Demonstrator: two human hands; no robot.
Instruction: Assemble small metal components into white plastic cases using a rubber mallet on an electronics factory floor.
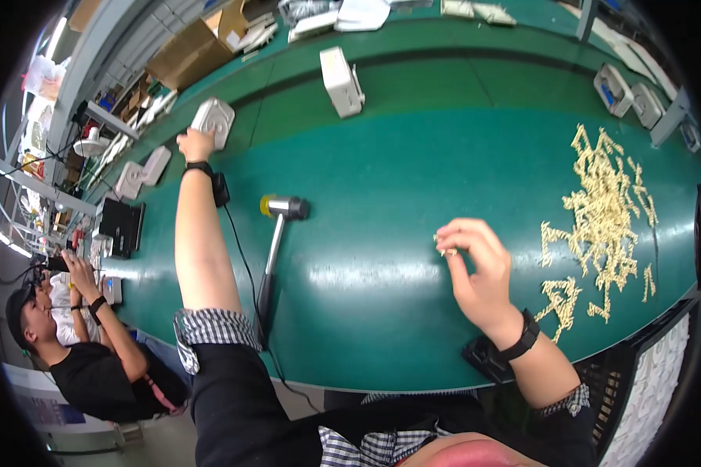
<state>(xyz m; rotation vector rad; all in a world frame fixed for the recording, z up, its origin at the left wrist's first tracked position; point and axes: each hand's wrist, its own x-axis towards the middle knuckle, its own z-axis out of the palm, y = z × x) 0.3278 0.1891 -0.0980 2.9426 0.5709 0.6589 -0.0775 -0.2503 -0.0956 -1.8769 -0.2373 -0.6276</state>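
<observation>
At the far left of the green worktable, my left hand reaches out and closes on the near edge of a white plastic housing with a round shape on its face. Some of those fingers are hidden behind the housing. My right hand hovers over the middle right, pinching a small cream plastic piece between thumb and fingers. To its right lies a loose pile of similar cream pieces, some joined in zigzag strips. Between my arms rests a mallet with a black and a yellow face.
Another white housing stands on the green belt beyond. More housings sit at the far right. A black cable runs beside my left forearm. At left, a person in black holds up a dark device.
</observation>
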